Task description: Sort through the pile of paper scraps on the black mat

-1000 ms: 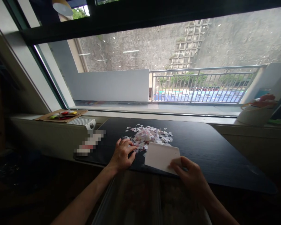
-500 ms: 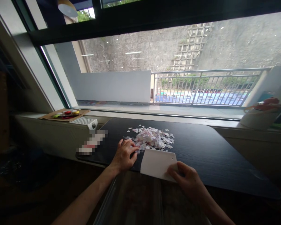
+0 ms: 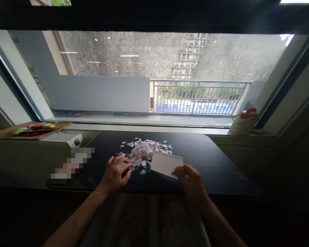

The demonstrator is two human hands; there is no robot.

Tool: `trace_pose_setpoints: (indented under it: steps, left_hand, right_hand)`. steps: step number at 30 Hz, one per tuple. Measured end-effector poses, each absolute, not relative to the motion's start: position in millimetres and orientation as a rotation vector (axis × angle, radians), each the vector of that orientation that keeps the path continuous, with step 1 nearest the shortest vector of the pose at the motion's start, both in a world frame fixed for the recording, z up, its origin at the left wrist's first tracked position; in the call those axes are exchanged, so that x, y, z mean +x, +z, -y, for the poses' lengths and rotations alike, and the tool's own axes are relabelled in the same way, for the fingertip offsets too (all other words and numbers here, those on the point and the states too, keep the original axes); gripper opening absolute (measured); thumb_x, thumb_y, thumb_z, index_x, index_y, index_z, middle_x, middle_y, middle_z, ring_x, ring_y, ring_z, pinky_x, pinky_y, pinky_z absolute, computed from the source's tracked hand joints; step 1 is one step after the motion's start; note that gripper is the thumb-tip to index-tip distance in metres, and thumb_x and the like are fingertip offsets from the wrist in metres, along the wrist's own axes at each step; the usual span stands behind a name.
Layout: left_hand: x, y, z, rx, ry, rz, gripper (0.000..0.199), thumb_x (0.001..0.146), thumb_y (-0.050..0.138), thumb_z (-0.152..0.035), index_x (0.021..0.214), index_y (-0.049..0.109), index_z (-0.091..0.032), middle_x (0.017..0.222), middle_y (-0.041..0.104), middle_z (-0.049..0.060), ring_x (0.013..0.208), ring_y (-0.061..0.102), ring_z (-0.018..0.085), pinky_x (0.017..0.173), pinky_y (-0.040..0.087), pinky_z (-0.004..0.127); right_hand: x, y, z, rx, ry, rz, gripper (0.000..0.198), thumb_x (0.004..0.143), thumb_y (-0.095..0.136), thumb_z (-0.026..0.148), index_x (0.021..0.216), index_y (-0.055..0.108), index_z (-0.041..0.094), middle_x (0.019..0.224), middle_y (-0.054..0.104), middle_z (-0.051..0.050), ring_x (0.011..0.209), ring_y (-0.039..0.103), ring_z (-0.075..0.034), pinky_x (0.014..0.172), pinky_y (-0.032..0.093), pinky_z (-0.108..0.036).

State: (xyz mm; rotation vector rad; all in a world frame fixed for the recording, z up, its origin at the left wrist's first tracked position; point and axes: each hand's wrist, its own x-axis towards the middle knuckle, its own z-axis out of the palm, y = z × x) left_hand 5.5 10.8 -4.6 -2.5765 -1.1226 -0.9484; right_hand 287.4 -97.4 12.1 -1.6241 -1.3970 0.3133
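A heap of small white paper scraps (image 3: 144, 148), some with reddish print, lies on the dark tabletop (image 3: 198, 161). My right hand (image 3: 192, 178) pinches the lower right corner of a flat white scraper (image 3: 167, 163) with rounded corners and a small hole. It is tilted, and its far left part overlaps the heap's near right side. At the heap's left edge is my left hand (image 3: 117, 173), its fingers bent and apart, fingertips close to the scraps. Whether a scrap lies under those fingertips is hidden.
Below the table's near edge stands a dim, see-through bin (image 3: 146, 219). A blurred-out item (image 3: 74, 163) lies on the table's left side. Left of the table, a brown board (image 3: 28, 130) with colourful pieces rests by a white heater (image 3: 64, 138). A white pot (image 3: 243, 124) sits on the sill.
The scraper has moved from the table's near edge up against the heap, with my right hand. My left hand stays at the heap's left edge. The view has levelled and turned right.
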Motion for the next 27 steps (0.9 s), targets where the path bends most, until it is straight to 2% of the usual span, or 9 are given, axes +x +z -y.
trace_pose_setpoints:
  steps: [13, 22, 27]
  left_hand:
    - [6, -1, -9, -2.575, -0.919, 1.126, 0.023, 0.081, 0.05, -0.027, 0.097, 0.067, -0.026, 0.099, 0.064, 0.005, 0.106, 0.052, 0.026, 0.1, 0.029, 0.052]
    - [11, 1, -3, -2.597, -0.922, 1.193, 0.023, 0.081, 0.052, -0.023, 0.098, 0.066, -0.025, 0.099, 0.063, 0.004, 0.109, 0.05, 0.025, 0.104, 0.025, 0.053]
    - [12, 1, -2, -2.608, -0.93, 1.205, 0.023, 0.081, 0.052, -0.022, 0.098, 0.066, -0.024, 0.1, 0.063, 0.005, 0.11, 0.05, 0.025, 0.104, 0.024, 0.054]
  right_hand:
    - [278, 18, 100, -1.584, 0.337, 1.428, 0.014, 0.077, 0.057, 0.031, 0.069, 0.063, 0.022, 0.078, 0.071, -0.004, 0.084, 0.063, -0.024, 0.077, 0.047, -0.034]
    - [283, 15, 94, -1.552, 0.397, 1.383, 0.023, 0.077, 0.056, 0.04, 0.071, 0.067, 0.02, 0.078, 0.075, -0.007, 0.078, 0.066, -0.025, 0.073, 0.048, -0.036]
    - [271, 12, 89, -1.527, 0.499, 1.386, 0.023, 0.078, 0.056, 0.039, 0.071, 0.064, 0.019, 0.074, 0.073, -0.005, 0.074, 0.066, -0.023, 0.069, 0.047, -0.032]
